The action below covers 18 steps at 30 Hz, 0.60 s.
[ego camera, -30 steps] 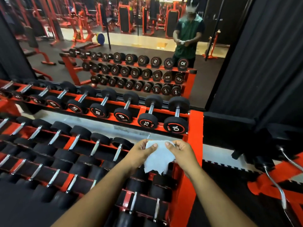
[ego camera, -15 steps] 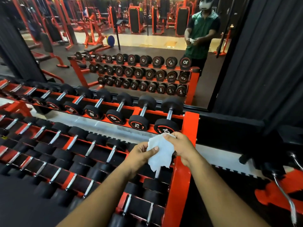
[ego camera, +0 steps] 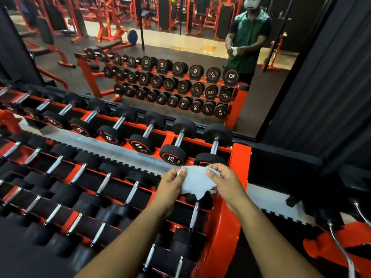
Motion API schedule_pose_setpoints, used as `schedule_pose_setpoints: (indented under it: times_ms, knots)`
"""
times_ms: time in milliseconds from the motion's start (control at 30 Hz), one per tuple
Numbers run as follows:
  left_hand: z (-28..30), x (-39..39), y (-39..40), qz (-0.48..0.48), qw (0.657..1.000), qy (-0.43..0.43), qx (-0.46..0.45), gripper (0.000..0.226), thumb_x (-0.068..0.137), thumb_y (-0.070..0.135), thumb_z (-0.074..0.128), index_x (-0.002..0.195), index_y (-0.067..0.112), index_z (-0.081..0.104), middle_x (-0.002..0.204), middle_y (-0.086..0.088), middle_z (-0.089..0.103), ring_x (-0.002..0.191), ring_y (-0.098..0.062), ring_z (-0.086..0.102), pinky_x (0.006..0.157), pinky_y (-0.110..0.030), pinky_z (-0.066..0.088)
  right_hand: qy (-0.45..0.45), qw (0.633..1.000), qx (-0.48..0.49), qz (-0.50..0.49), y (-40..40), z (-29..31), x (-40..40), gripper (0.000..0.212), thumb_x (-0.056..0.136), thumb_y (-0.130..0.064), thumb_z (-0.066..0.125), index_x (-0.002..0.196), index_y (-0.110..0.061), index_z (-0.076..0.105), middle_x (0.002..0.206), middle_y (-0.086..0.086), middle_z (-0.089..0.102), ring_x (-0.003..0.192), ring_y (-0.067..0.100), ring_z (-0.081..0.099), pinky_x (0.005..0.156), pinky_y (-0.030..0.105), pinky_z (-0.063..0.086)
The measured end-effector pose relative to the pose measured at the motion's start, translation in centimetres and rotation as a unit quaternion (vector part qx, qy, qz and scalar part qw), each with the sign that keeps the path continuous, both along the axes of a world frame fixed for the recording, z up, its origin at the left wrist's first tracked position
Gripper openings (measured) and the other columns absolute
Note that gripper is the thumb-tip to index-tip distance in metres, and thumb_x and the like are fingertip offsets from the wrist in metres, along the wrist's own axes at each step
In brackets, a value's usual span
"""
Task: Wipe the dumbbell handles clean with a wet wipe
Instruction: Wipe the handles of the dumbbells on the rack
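Note:
A white wet wipe [ego camera: 195, 182] is stretched between my two hands above the right end of the orange dumbbell rack [ego camera: 240, 163]. My left hand [ego camera: 170, 187] pinches its left edge and my right hand [ego camera: 226, 183] pinches its right edge. Just beyond the wipe on the top tier lie the rightmost dumbbell, whose chrome handle [ego camera: 214, 147] shows, and the dumbbell marked 7.5 [ego camera: 174, 156]. Below the wipe another chrome handle [ego camera: 193, 216] lies on a lower tier. Neither hand touches a dumbbell.
Rows of black dumbbells with chrome handles fill three tiers of the rack to the left. A wall mirror [ego camera: 160, 67] behind reflects the rack and a person. Curl bars [ego camera: 341, 249] rest on an orange stand at the lower right. Black curtain [ego camera: 321, 87] hangs on the right.
Both hands have spread the wipe wider between them and lifted it slightly toward the top tier's right end; the view has shifted closer to the rack.

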<state>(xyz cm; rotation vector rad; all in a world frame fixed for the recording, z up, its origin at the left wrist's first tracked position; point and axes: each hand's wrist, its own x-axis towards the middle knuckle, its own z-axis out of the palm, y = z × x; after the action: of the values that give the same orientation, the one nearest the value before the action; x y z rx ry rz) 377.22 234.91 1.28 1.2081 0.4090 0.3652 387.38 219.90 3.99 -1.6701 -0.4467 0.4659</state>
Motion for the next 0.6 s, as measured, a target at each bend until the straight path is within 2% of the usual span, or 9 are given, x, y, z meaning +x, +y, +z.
schedule_pose_setpoints:
  times_ms: [33, 100, 167, 267, 367, 433, 500, 600]
  knots:
    - [0.0, 0.2, 0.4, -0.019, 1.0, -0.004, 0.007, 0.021, 0.101, 0.03, 0.061, 0.098, 0.01, 0.069, 0.092, -0.011, 0.074, 0.084, -0.022, 0.068, 0.077, -0.037, 0.056, 0.026, 0.999, -0.007, 0.033, 0.2, 0.0, 0.1, 0.01, 0.095, -0.027, 0.067, 0.103, -0.023, 0.07, 0.098, -0.002, 0.073, 0.09, 0.016, 0.065, 0.08, 0.033, 0.051]
    - [0.1, 0.6, 1.1, -0.063, 0.997, -0.012, 0.039, 0.016, 0.099, 0.028, 0.066, 0.099, 0.013, 0.071, 0.093, -0.008, 0.074, 0.086, -0.02, 0.067, 0.077, -0.035, 0.055, 0.099, 0.992, -0.005, 0.074, 0.5, 0.3, 0.4, 0.03, 0.093, -0.049, 0.065, 0.115, -0.029, 0.064, 0.11, -0.001, 0.071, 0.097, 0.014, 0.066, 0.085, 0.034, 0.051]
    - [0.2, 1.2, 1.6, -0.094, 0.992, -0.011, 0.079, 0.019, 0.097, 0.028, 0.069, 0.103, 0.01, 0.071, 0.094, -0.007, 0.073, 0.086, -0.019, 0.067, 0.076, -0.034, 0.055, 0.145, 0.986, 0.0, 0.079, 1.2, 0.9, 1.3, 0.04, 0.096, -0.057, 0.052, 0.126, -0.032, 0.058, 0.117, -0.005, 0.071, 0.104, 0.011, 0.069, 0.087, 0.031, 0.055]
    - [0.5, 2.3, 2.3, -0.097, 0.985, 0.003, 0.14, 0.021, 0.092, 0.024, 0.075, 0.101, 0.006, 0.069, 0.094, -0.007, 0.071, 0.086, -0.017, 0.067, 0.075, -0.033, 0.055, 0.144, 0.981, -0.043, 0.123, 2.4, 1.9, 2.8, 0.035, 0.103, -0.047, 0.047, 0.119, -0.023, 0.067, 0.109, 0.001, 0.076, 0.099, 0.016, 0.073, 0.084, 0.03, 0.058]
    - [0.8, 3.7, 2.5, -0.081, 0.974, 0.022, 0.21, 0.027, 0.086, 0.03, 0.082, 0.096, 0.008, 0.069, 0.096, -0.013, 0.073, 0.086, -0.018, 0.067, 0.078, -0.041, 0.056, 0.071, 0.98, -0.068, 0.176, 2.5, 1.3, 4.8, 0.02, 0.101, -0.03, 0.06, 0.096, -0.017, 0.074, 0.082, -0.003, 0.074, 0.074, 0.009, 0.067, 0.062, 0.019, 0.05]
    - [0.7, 4.4, 2.7, -0.052, 0.966, 0.04, 0.251, 0.036, 0.079, 0.043, 0.084, 0.092, 0.012, 0.07, 0.093, -0.016, 0.072, 0.081, -0.019, 0.066, 0.078, -0.051, 0.055, 0.033, 0.985, -0.05, 0.163, 2.2, 0.7, 6.4, 0.016, 0.098, -0.027, 0.065, 0.085, -0.02, 0.072, 0.074, -0.006, 0.069, 0.069, 0.007, 0.06, 0.063, 0.022, 0.047]
    - [0.4, 5.2, 2.3, -0.017, 0.968, 0.062, 0.244, 0.04, 0.076, 0.048, 0.085, 0.087, 0.014, 0.07, 0.09, -0.017, 0.073, 0.079, -0.023, 0.065, 0.077, -0.055, 0.055, 0.039, 0.987, -0.007, 0.154, 1.7, 0.4, 8.0, 0.012, 0.097, -0.022, 0.066, 0.087, -0.017, 0.071, 0.076, -0.004, 0.07, 0.071, 0.008, 0.061, 0.068, 0.027, 0.049]
    - [0.3, 6.0, 1.2, 0.034, 0.973, 0.069, 0.218, 0.031, 0.077, 0.038, 0.087, 0.07, 0.022, 0.061, 0.074, -0.005, 0.065, 0.07, -0.019, 0.058, 0.064, -0.037, 0.047, 0.101, 0.984, 0.049, 0.14, 0.9, 0.0, 9.5, 0.011, 0.098, -0.02, 0.065, 0.088, -0.016, 0.069, 0.079, 0.001, 0.072, 0.071, 0.012, 0.065, 0.063, 0.026, 0.052]
